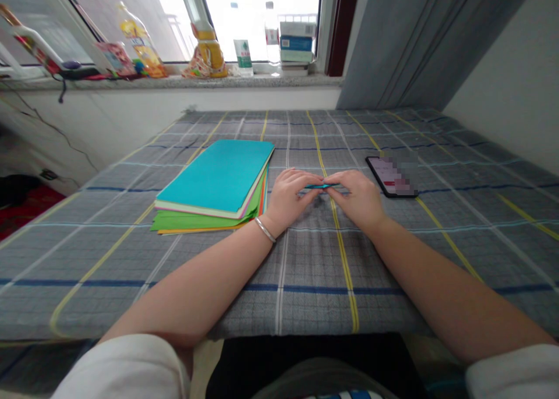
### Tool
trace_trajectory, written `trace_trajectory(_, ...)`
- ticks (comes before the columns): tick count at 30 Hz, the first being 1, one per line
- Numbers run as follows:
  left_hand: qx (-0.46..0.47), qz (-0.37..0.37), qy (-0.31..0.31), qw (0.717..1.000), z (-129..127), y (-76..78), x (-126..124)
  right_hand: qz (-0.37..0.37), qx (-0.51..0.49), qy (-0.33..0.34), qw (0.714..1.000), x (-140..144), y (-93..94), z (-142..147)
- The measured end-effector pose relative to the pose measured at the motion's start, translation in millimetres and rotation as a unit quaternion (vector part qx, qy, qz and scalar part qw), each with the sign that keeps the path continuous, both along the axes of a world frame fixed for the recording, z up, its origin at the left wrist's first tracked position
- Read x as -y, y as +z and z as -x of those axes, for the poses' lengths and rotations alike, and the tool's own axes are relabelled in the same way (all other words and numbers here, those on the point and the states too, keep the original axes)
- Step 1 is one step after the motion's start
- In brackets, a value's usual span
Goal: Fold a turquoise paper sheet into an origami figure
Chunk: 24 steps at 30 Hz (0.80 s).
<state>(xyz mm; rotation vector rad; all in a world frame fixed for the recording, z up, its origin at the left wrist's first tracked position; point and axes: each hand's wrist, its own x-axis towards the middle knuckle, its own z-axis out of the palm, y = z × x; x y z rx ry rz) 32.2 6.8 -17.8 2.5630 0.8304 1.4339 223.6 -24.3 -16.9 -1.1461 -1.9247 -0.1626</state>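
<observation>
Between my two hands is a small, narrow piece of folded blue paper (321,186), mostly covered by the fingers. My left hand (292,192), with a silver bangle at its wrist, pinches the paper's left part. From the other side my right hand (356,196) pinches it too, thumb below and fingers above. The fingertips of both hands nearly meet over it, just above the checked cloth. Left of my left hand lies a stack of coloured paper (218,175), turquoise on top, with green, orange and pink edges showing beneath.
A phone (391,176) lies right of my right hand. The grey checked cloth (314,259) covers the surface up to the wall. On the windowsill (262,83) stand bottles, a white-green tube (243,56) and stacked boxes (297,42). A grey curtain (406,43) hangs at the right.
</observation>
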Motion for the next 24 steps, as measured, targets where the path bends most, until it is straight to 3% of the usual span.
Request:
trace_trajectory(7, 0.027, -0.013, -0.003, 1.000, 0.5, -2.3, -1.3, -0.017, -0.017, 0.016, 1.000, 1.2, 1.4, 1.6)
trace_trajectory(24, 0.101, 0.057, -0.019, 0.993, 0.4, -2.8, -6.1, 0.002, -0.120, 0.041, 0.992, -6.2, -0.6, -3.1)
